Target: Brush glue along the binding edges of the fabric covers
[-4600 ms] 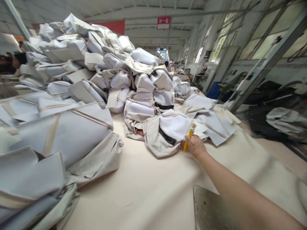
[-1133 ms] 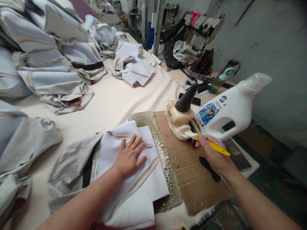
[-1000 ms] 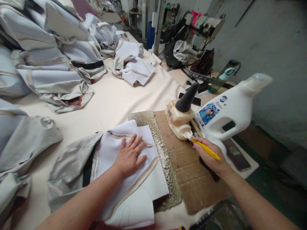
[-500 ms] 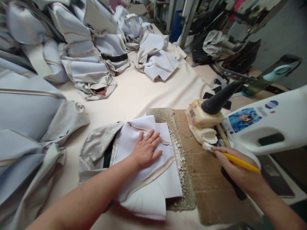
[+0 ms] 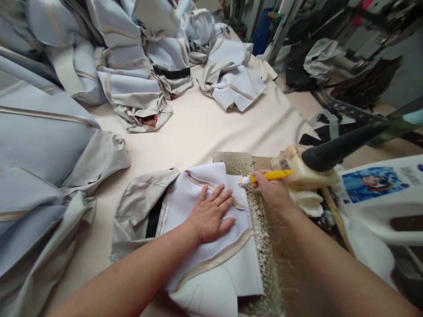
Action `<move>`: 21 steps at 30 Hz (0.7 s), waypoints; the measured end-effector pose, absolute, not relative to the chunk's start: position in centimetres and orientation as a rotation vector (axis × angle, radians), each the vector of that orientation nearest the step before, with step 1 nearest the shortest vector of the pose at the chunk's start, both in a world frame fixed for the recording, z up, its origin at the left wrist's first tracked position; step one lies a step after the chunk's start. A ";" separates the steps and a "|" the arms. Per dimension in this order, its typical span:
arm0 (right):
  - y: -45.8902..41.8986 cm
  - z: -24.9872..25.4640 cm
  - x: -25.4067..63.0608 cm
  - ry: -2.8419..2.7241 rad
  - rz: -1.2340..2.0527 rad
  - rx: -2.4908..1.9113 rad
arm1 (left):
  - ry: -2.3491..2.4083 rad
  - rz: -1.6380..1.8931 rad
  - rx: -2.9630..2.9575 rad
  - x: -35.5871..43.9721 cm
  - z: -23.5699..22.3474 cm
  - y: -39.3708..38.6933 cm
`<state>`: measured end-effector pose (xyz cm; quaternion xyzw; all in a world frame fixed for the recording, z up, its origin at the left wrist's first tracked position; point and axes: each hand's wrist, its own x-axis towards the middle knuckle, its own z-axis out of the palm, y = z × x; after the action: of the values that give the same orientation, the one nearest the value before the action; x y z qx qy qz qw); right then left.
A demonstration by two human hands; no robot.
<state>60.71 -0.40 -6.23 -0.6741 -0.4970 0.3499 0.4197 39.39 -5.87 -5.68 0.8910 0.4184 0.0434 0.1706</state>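
My left hand (image 5: 213,214) lies flat, fingers spread, on a pale lavender-white fabric piece (image 5: 185,246) with beige seam strips. Grey lining cloth (image 5: 135,211) is joined to its left side. Under the fabric's right edge is a board (image 5: 261,237) crusted with dried white glue. My right hand (image 5: 272,191) grips a yellow-handled brush (image 5: 272,175). White paste coats the bristles, which meet the upper right edge of the fabric. Right of that hand stands a cut-open plastic container (image 5: 309,200) with white paste in its opening and a black cone-shaped piece (image 5: 343,147) on top.
Heaps of similar sewn pieces (image 5: 125,66) cover the left and back of the table. One piece (image 5: 236,86) lies apart near the middle. A big white jug (image 5: 380,207) with a picture label lies at the right, beside cardboard (image 5: 294,273). Black scraps (image 5: 343,130) lie behind.
My right hand has moved the brush left from the paste container to the fabric's edge. My left hand stays flat on the fabric. The whole view has shifted slightly.
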 end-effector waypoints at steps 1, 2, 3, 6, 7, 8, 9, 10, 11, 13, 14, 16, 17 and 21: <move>0.7 -6.2 60.5 -1.250 0.859 -1.684 | 1.190 0.124 2.534 39.4 -5.7 -5.9; 1.6 -6.2 60.3 -1.254 0.849 -1.680 | 1.195 0.126 2.538 39.3 -5.8 -5.9; 2.1 -6.2 60.2 -1.264 0.841 -1.679 | 1.199 0.129 2.541 39.3 -5.9 -5.9; 0.7 -5.9 60.1 -1.314 0.805 -1.719 | 1.193 0.138 2.539 39.3 -6.1 -5.9; -0.5 -5.7 60.2 -1.335 0.804 -1.752 | 1.185 0.140 2.536 39.3 -6.1 -5.9; -1.9 -5.5 60.4 -1.363 0.816 -1.787 | 1.177 0.143 2.531 39.2 -6.0 -5.9; -3.3 -5.3 60.7 -1.386 0.843 -1.824 | 1.171 0.148 2.525 39.2 -6.0 -5.9; -4.5 -5.1 60.9 -1.414 0.875 -1.838 | 1.169 0.156 2.519 39.2 -6.0 -5.9; -5.5 -4.9 61.0 -1.440 0.904 -1.847 | 1.168 0.166 2.513 39.2 -6.0 -5.9; -6.0 -4.6 61.1 -1.475 0.928 -1.844 | 1.169 0.180 2.502 39.2 -5.9 -5.9; -5.5 -4.6 60.9 -1.478 0.915 -1.836 | 1.170 0.184 2.498 39.2 -5.9 -6.0; -3.6 -4.9 60.4 -1.475 0.839 -1.790 | 1.171 0.180 2.499 39.2 -5.9 -6.0; -2.4 -5.2 60.1 -1.465 0.792 -1.749 | 1.171 0.173 2.504 39.2 -5.9 -6.0; 0.3 -6.0 59.6 -1.389 0.717 -1.676 | 1.180 0.154 2.536 39.3 -5.9 -6.0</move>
<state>59.61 0.26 -5.98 -0.6664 -0.5522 0.2850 0.4120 39.29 -5.97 -5.90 0.8922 0.4151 0.0543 0.1694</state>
